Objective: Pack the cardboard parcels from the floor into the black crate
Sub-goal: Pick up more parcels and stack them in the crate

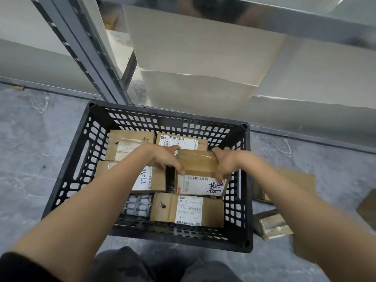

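Note:
The black crate [67, 178] stands on the grey floor below me and holds several cardboard parcels. My left hand [165, 157] and my right hand [222, 164] grip the two ends of a taped brown parcel [196, 162] inside the crate's right half. It sits over a labelled parcel [200, 186] with black handwriting. Other parcels lie at the back left [127, 142], back middle [181, 141], left [148, 181] and front [189, 209] of the crate. Bare crate bottom shows at the front left.
On the floor right of the crate lie a small taped parcel [273, 225], a larger flat carton [299, 180] and a brown piece [368, 208] at the frame edge. Grey metal shelving [97, 58] with pale boards rises just behind the crate.

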